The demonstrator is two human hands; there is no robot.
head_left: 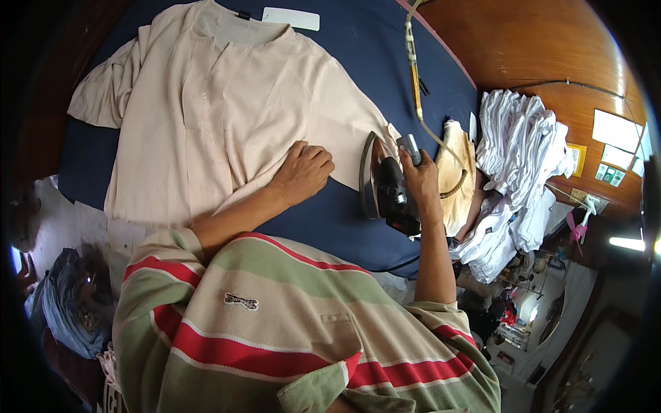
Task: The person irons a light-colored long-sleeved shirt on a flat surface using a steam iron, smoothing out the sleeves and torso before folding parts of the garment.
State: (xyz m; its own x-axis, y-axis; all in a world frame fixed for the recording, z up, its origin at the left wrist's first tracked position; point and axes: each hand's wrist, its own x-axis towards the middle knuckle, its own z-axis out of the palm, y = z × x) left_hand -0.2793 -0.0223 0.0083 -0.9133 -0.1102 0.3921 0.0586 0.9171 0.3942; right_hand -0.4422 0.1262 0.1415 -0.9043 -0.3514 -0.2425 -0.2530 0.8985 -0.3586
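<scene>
Iron (391, 182) right of the frame's centre sits in the right hand (421, 172), wrapped round its handle and tipping the soleplate (367, 175) leftward, perhaps to keep heat off the fabric. Near the centre, the left hand (304, 172), fingers curled, rests at the lower edge of the beige shirt (227, 124), probably steadying it; whether it pinches, I cannot tell. The shirt, upper left, spreads across the dark blue surface (317, 224), seemingly for flatness.
</scene>
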